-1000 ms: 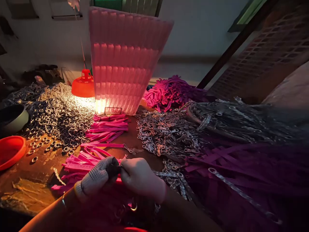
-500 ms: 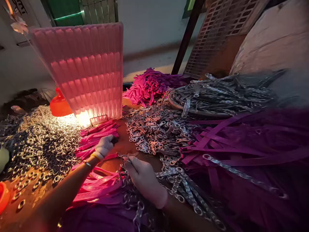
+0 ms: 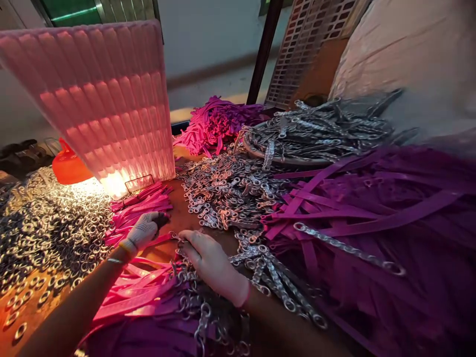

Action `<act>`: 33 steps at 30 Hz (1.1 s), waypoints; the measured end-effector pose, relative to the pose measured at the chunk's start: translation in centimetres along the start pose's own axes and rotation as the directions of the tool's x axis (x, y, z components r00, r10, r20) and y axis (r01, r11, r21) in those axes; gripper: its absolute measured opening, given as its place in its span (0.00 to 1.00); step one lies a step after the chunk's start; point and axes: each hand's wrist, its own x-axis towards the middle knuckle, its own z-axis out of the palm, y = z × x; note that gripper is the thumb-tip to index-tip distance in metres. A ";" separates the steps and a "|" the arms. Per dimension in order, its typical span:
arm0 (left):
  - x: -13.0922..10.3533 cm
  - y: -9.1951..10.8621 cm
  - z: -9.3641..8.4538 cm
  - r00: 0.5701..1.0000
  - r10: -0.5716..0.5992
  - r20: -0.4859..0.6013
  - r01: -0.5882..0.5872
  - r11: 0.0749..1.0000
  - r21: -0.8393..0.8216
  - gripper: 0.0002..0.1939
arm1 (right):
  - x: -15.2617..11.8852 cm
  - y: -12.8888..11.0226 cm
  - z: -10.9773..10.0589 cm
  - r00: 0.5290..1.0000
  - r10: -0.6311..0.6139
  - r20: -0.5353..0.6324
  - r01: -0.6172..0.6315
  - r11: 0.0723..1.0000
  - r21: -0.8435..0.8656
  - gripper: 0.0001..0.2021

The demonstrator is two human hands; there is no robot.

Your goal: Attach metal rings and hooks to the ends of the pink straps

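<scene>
My left hand point(image 3: 144, 229), in a white knit glove with dark fingertips, is closed at the edge of the pink straps point(image 3: 148, 201). What lies within its fingers is hidden. One pink strap runs out below it towards my right hand point(image 3: 215, 265). That hand wears a thin pale glove, and its thumb and fingers pinch a small silver ringed link piece point(image 3: 175, 237). More pink straps point(image 3: 139, 292) lie below the hands, with silver ring links point(image 3: 203, 317) hanging beside them.
Loose metal rings point(image 3: 55, 233) are heaped at left under an orange lamp point(image 3: 70, 163). A ribbed translucent panel point(image 3: 111, 99) stands behind it. Silver link pieces point(image 3: 230, 188) are piled centrally, with a full basin point(image 3: 316, 131) behind. Purple straps point(image 3: 372, 218) are heaped at right.
The whole scene has shifted left in the picture as my head turned right. My left hand has tilted slightly; my right hand keeps its pinch on the link piece.
</scene>
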 end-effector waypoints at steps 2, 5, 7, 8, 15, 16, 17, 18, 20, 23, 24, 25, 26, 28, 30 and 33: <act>-4.1 0.3 -0.3 0.997 -0.017 0.070 0.024 0.994 -0.107 0.25 | 0.6 -0.7 0.3 0.997 -0.056 0.053 0.060 0.995 -0.077 0.10; -9.5 0.6 0.2 0.995 -0.028 0.099 0.054 0.962 -0.268 0.23 | 0.6 -2.4 0.9 0.981 -0.105 0.163 0.145 0.956 -0.254 0.09; -11.9 0.5 1.0 0.994 -0.099 0.041 0.107 0.955 -0.277 0.15 | 0.1 -3.6 1.2 0.964 -0.127 0.233 0.217 0.885 -0.412 0.09; -12.7 0.3 1.4 0.991 -0.132 -0.002 0.127 0.959 -0.253 0.11 | -0.3 -4.1 1.3 0.953 -0.143 0.267 0.260 0.838 -0.479 0.09; -15.5 -1.2 2.7 0.990 0.135 0.036 -0.140 0.963 0.230 0.08 | -3.2 -5.2 1.9 0.886 -0.296 0.358 0.460 0.665 -0.588 0.09; -15.8 -1.3 2.7 0.989 0.137 0.051 -0.145 0.958 0.248 0.09 | -3.5 -5.3 1.9 0.898 -0.275 0.344 0.435 0.677 -0.593 0.10; -16.0 -1.4 2.7 0.990 0.127 0.053 -0.136 0.962 0.238 0.09 | -3.6 -5.6 1.8 0.910 -0.243 0.336 0.404 0.699 -0.590 0.09; -16.3 -1.5 2.7 0.993 0.110 0.034 -0.115 0.972 0.204 0.10 | -3.7 -5.9 1.6 0.918 -0.206 0.337 0.374 0.730 -0.572 0.09; -16.8 -1.5 2.7 0.997 0.071 -0.039 -0.066 0.991 0.117 0.11 | -3.6 -6.8 1.1 0.918 -0.138 0.371 0.326 0.796 -0.510 0.14; -17.6 -1.3 3.1 0.989 0.063 -0.134 -0.052 0.995 0.088 0.13 | -3.4 -7.9 0.4 0.892 -0.012 0.452 0.260 0.832 -0.491 0.22; -17.8 -1.2 3.3 0.988 0.073 -0.138 -0.058 0.993 0.105 0.12 | -3.4 -8.1 0.3 0.882 0.029 0.470 0.246 0.822 -0.513 0.21; -18.0 -1.1 3.4 0.988 0.080 -0.135 -0.063 0.991 0.120 0.12 | -3.4 -8.2 0.2 0.875 0.057 0.481 0.242 0.809 -0.536 0.19; -18.2 -1.1 3.6 0.988 0.080 -0.134 -0.063 0.989 0.131 0.11 | -3.5 -8.2 0.3 0.869 0.064 0.490 0.253 0.794 -0.553 0.16; -18.5 -1.1 3.8 0.989 0.070 -0.133 -0.052 0.989 0.136 0.11 | -3.9 -8.0 0.5 0.860 0.024 0.509 0.318 0.756 -0.572 0.13; -18.7 -1.2 3.9 0.993 0.063 -0.104 -0.050 0.991 0.123 0.11 | -4.3 -7.6 0.9 0.834 -0.049 0.550 0.419 0.704 -0.573 0.11; -18.7 -0.9 3.4 0.997 0.058 -0.046 -0.052 0.989 0.139 0.11 | -4.4 -7.2 1.4 0.776 -0.136 0.615 0.538 0.652 -0.535 0.09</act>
